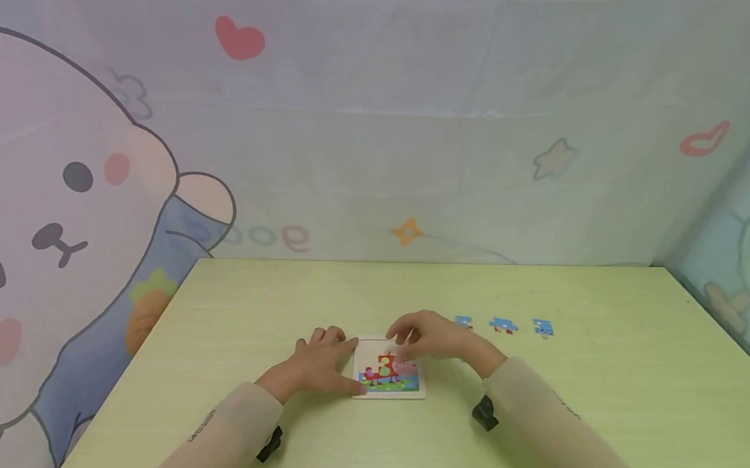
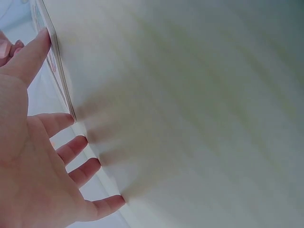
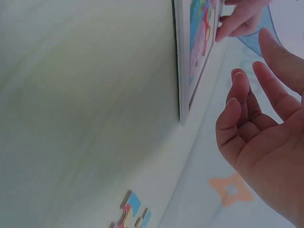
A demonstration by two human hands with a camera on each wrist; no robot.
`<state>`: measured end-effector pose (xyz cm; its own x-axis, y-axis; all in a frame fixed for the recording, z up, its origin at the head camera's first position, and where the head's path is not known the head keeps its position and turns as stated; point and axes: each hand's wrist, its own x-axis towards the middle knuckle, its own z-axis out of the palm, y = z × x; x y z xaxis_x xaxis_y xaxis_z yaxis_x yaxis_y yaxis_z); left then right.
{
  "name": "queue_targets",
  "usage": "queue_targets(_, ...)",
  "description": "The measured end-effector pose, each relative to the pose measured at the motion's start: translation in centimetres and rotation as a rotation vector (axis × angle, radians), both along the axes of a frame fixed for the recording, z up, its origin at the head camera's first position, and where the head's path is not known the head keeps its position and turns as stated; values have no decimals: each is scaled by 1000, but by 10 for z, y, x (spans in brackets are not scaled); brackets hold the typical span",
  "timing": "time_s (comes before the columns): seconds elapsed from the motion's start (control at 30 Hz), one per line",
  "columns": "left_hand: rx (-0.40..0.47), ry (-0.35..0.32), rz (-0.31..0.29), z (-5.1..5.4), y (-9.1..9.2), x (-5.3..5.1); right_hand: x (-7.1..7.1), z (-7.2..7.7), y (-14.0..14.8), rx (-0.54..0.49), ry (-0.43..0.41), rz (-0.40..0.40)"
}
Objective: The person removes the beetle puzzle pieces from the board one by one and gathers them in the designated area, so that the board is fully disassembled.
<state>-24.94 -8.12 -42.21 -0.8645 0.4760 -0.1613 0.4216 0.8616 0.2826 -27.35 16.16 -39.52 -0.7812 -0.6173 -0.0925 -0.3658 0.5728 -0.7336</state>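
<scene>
A small jigsaw puzzle board [image 1: 396,395] with a pale frame lies flat on the table, its lower part filled with a red, blue and green picture. My left hand [image 1: 316,364] steadies it from the left, thumb at the near corner and index finger at the far one. In the left wrist view, that hand's other fingers [image 2: 84,172] are spread and touch the table. Over the board's right side hovers my right hand [image 1: 434,335]. The right wrist view shows this hand [image 3: 266,128] loosely bent, apart from the board, with nothing visible between thumb and fingers.
To the right of the board lie loose puzzle pieces: one [image 1: 463,322] partly beside my right hand, a middle one [image 1: 504,325] and a farther one [image 1: 543,328]. A printed cloth [image 1: 365,129] hangs behind the table [image 1: 634,390].
</scene>
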Motion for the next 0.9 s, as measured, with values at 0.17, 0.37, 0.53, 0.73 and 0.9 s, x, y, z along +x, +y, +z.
queue_targets(0.17,-1,0,-1,1,0,1,0,-6,-9,30,-9,13)
queue_targets(0.37,-2,-9,0,3,0,2,0,-15,-15,71,-26,0)
queue_targets(0.53,-3,-8,1,3,0,2,-1,-19,-17,108,-10,-2)
queue_targets(0.73,-3,-10,-3,2,0,3,0,-22,-19,117,0,-1)
queue_targets(0.9,-3,-9,-1,2,0,2,1,-22,-21,119,6,-3)
